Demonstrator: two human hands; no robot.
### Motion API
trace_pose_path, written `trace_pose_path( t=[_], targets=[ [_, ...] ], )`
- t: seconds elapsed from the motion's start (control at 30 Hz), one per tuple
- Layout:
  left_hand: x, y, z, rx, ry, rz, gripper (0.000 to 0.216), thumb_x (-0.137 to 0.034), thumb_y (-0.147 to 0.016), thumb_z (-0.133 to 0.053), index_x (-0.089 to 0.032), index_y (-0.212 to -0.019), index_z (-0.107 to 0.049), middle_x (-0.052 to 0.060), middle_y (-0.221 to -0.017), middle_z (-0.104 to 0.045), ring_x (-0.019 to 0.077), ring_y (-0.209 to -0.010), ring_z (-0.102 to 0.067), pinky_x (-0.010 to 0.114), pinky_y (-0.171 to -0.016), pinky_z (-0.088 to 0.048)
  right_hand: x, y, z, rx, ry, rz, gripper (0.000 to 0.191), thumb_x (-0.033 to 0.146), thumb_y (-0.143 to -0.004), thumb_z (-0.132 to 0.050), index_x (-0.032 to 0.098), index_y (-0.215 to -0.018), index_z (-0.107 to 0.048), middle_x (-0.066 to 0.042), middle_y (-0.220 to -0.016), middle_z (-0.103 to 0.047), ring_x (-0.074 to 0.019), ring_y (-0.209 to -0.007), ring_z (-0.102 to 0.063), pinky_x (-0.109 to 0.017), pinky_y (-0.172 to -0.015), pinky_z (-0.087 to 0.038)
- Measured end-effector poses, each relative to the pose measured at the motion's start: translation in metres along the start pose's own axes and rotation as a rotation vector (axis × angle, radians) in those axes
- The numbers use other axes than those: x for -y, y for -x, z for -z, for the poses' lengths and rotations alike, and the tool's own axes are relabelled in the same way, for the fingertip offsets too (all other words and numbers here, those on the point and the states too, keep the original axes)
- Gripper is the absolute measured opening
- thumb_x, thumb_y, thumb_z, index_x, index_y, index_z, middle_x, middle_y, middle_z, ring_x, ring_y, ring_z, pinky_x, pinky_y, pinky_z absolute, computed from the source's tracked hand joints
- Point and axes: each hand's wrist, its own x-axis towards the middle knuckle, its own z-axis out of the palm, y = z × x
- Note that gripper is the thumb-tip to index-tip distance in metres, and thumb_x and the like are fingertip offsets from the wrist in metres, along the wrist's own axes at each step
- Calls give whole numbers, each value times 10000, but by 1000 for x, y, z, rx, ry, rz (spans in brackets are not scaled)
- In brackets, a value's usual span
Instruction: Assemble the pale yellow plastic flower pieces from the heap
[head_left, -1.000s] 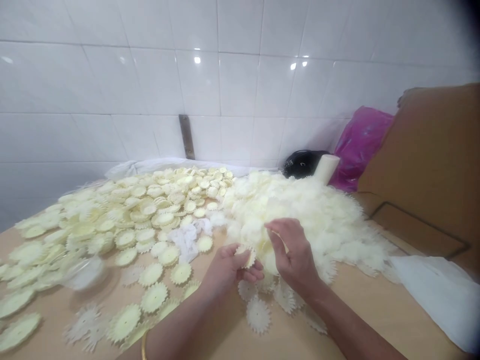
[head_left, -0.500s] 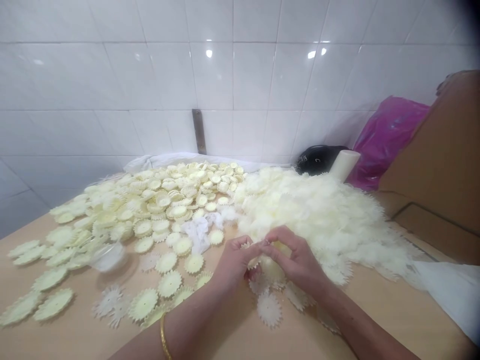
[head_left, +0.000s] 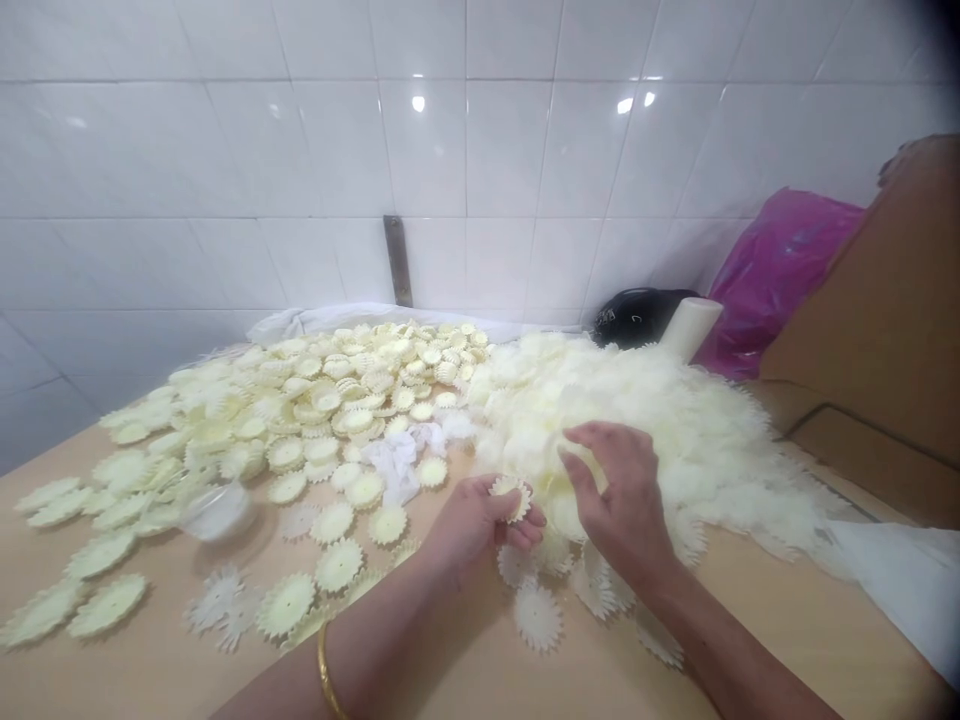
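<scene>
Between the thumb and fingers of my left hand [head_left: 480,520] is a small pale-yellow disc with a toothed edge [head_left: 513,497], like a cut-out fabric flower. My right hand [head_left: 619,500] is raised just to its right, thumb and fingers apart, with nothing visible in it. Behind the right hand lies a fluffy heap of thin whitish petal pieces [head_left: 585,385]. Several loose translucent toothed pieces [head_left: 538,617] lie on the table below and between my hands. Left of my left hand are several thicker yellow toothed discs [head_left: 340,566].
A large pile of yellow discs [head_left: 360,375] covers the table's left and back. Among them stand a clear plastic bowl [head_left: 217,515] and a crumpled white scrap [head_left: 394,465]. At right are a pale roll [head_left: 690,330], a black bundle [head_left: 637,315], a magenta bag [head_left: 780,270] and a cardboard box [head_left: 877,320].
My right hand has parted from the left, moving up and right, and its fingers have opened. The toothed disc in my left hand now shows more fully.
</scene>
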Motion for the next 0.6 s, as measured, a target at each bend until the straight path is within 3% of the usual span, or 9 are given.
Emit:
trace_pose_path(
  t=[0.2,0.6],
  targets=[
    [4,1,2,40,-91,-76,216,-307,-709,-606,-100,-706,-543,49,-550,-601,105,-411,-549,186,-390,-399,12,6,-3,121,-179,-27,144,249,-812,-462,187,-872,-578,-65,-877,-593,-217,-892,-482,-382,-766,-389],
    [2,7,-5,33,-177,-168,289,-421,-723,-560,-134,-727,-527,3,-497,-563,98,-366,-516,179,-345,-366,16,6,0,207,-220,36,152,222,-811,-453,187,-822,-601,-59,-832,-608,-218,-879,-494,-384,-762,-365]
  ],
)
